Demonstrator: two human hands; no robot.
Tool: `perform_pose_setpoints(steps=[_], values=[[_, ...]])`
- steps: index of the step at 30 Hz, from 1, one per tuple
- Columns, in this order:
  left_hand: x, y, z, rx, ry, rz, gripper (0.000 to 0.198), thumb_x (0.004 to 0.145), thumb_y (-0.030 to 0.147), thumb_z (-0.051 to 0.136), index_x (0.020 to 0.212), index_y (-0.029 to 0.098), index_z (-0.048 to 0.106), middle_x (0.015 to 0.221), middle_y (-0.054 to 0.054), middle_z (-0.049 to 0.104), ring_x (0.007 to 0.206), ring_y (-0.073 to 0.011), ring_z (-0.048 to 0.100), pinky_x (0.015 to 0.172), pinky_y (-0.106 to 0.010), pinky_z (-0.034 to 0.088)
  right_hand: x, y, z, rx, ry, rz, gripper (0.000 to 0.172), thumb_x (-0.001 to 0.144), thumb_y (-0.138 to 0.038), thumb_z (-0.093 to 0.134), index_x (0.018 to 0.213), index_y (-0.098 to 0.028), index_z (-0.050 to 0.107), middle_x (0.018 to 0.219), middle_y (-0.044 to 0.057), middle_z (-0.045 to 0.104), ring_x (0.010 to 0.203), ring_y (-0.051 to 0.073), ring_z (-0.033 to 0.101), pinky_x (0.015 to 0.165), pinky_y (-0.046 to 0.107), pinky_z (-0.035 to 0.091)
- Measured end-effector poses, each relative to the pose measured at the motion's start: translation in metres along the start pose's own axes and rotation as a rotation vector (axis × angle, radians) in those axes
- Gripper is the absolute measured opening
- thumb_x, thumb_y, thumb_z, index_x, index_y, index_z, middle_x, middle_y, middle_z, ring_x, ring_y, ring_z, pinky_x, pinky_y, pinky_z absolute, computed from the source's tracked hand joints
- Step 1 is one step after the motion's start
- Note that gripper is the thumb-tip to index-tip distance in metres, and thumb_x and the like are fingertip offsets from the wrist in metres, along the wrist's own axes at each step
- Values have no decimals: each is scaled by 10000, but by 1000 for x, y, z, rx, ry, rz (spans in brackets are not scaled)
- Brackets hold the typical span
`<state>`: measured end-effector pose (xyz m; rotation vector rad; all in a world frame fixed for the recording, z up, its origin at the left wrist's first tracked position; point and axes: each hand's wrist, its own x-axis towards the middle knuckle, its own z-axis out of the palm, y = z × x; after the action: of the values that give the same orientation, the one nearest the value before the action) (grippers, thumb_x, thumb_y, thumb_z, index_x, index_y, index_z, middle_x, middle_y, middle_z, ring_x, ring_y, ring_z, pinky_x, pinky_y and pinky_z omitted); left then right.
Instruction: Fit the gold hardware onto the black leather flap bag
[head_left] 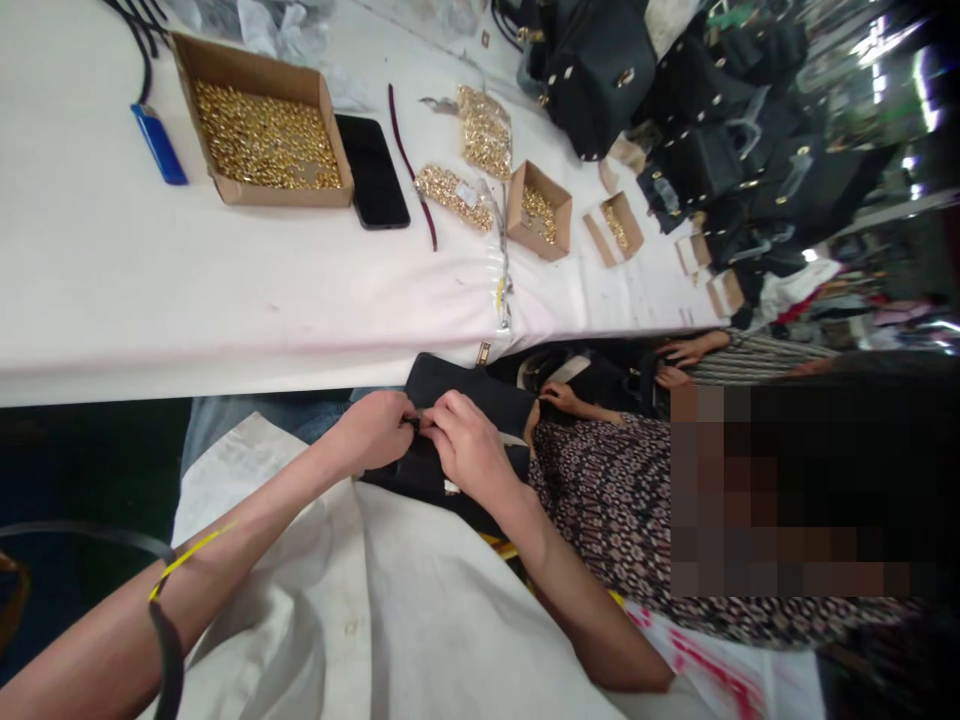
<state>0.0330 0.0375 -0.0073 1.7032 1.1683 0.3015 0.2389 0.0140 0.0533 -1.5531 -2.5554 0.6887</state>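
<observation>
Below the table edge, my left hand (375, 430) and my right hand (469, 445) meet over a black bag (480, 395) that rests on my lap. Both hands are closed in a pinch at one small spot on the bag's edge, fingertips touching. What lies between the fingertips is too small to make out. A white cloth (390, 590) covers my lap under the forearms.
The white table (225, 290) carries an open cardboard box of gold studs (262, 135), a blue lighter (159, 143), a black phone (373, 170), bags of studs (484, 130) and smaller boxes (538, 210). Black bags (600, 70) pile at the far end. A person in patterned clothing (600, 500) sits at my right.
</observation>
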Motion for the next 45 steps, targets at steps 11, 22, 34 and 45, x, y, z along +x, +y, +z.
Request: perform_pose_setpoints(steps=[11, 22, 34, 45], values=[[-2, -1, 8, 9, 26, -50, 225, 906, 145, 607, 883, 179, 829, 952, -103, 825, 890, -248, 726, 801, -314, 512, -5, 12, 12, -111, -24, -91, 208, 1172, -244, 500, 1073, -221, 682, 1060, 113, 678, 1013, 292, 617, 940, 454, 505], [-2, -7, 5, -31, 6, 25, 258, 882, 145, 567, 840, 211, 812, 875, -82, 813, 817, -239, 724, 740, -322, 503, -3, 4, 11, -64, -59, -63, 105, 1130, -249, 624, 1072, -226, 708, 1121, 95, 633, 1050, 283, 581, 913, 446, 475], [0, -9, 5, 20, -23, 55, 267, 918, 142, 554, 860, 214, 804, 940, -97, 832, 908, -254, 758, 821, -326, 540, -8, 12, 27, 55, 37, -31, 132, 1126, -253, 633, 1046, -234, 736, 1088, 90, 638, 1061, 278, 621, 951, 454, 520], [0, -9, 10, 22, 12, 11, 243, 918, 163, 584, 880, 185, 823, 932, -135, 832, 898, -286, 775, 773, -337, 557, -11, 13, 31, 96, 81, -34, 118, 1110, -216, 638, 1048, -240, 735, 1053, 88, 660, 1036, 280, 644, 937, 467, 531]])
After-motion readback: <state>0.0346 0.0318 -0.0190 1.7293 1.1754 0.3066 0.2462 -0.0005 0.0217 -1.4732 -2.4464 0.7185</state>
